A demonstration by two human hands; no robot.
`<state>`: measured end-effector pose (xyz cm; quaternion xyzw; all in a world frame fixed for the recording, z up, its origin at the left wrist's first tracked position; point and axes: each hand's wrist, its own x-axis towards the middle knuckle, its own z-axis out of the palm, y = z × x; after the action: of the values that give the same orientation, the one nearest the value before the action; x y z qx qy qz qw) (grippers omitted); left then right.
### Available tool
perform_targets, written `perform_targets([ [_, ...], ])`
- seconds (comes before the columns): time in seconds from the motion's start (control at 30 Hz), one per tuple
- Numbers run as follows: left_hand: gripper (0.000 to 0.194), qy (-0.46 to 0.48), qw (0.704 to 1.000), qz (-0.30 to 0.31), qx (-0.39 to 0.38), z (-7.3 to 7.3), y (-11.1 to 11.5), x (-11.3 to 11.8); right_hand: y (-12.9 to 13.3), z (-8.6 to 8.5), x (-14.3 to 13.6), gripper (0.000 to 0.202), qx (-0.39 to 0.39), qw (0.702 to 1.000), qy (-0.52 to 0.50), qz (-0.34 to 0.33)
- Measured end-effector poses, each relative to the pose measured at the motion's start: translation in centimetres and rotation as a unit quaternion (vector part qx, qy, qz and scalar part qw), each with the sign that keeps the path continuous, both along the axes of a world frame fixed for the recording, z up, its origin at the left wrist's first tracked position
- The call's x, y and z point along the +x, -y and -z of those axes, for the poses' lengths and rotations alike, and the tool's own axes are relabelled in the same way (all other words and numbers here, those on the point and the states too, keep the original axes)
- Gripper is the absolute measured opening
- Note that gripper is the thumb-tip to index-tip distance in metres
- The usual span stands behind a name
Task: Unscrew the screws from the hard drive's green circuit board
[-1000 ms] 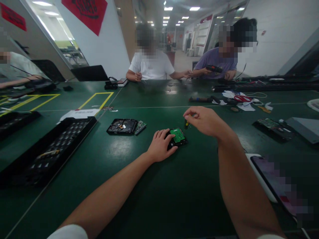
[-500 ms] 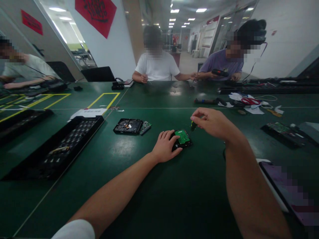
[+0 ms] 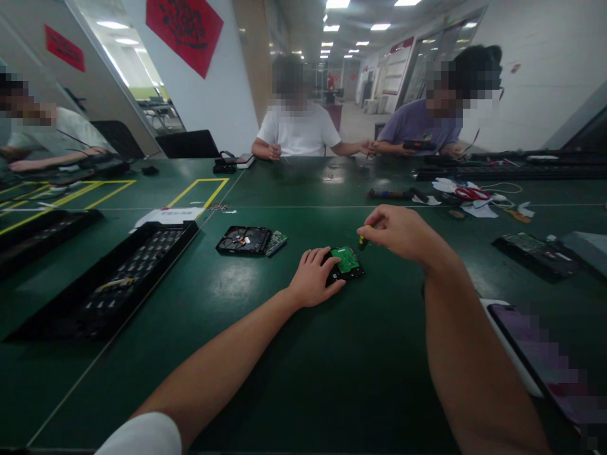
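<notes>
Green matting covers the counter (image 3: 303, 379). At frame centre the hard drive (image 3: 346, 264) lies circuit board up, the left hand (image 3: 313, 278) pressing flat on its left end, the right hand (image 3: 401, 232) just upper right, pinching a small screwdriver (image 3: 362, 241) near its far-right corner.

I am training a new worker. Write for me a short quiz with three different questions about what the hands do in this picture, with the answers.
1. True or false: the left hand rests on the hard drive with the green board.
2. What does the right hand pinch?
A. scissors
B. small screwdriver
C. phone
3. Fill in: the second opened drive lies on the ____ side of the left hand.

Key: 1 true; 2 B; 3 left.
</notes>
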<state>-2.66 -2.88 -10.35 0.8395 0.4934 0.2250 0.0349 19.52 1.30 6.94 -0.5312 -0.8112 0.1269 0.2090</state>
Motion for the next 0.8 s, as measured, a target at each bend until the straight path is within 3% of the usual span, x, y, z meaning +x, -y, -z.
perform_targets([
  [0.3, 0.059, -0.001, 1.0, -0.005, 0.0, 0.19, -0.03, 0.02, 0.31, 0.12, 0.34, 0.014, -0.051, 0.996, -0.062, -0.034],
  [0.8, 0.06, -0.005, 1.0, -0.006, -0.003, 0.03, 0.02, 0.07, -0.34, 0.68, 0.38, 0.018, -0.067, 0.991, -0.104, -0.041],
])
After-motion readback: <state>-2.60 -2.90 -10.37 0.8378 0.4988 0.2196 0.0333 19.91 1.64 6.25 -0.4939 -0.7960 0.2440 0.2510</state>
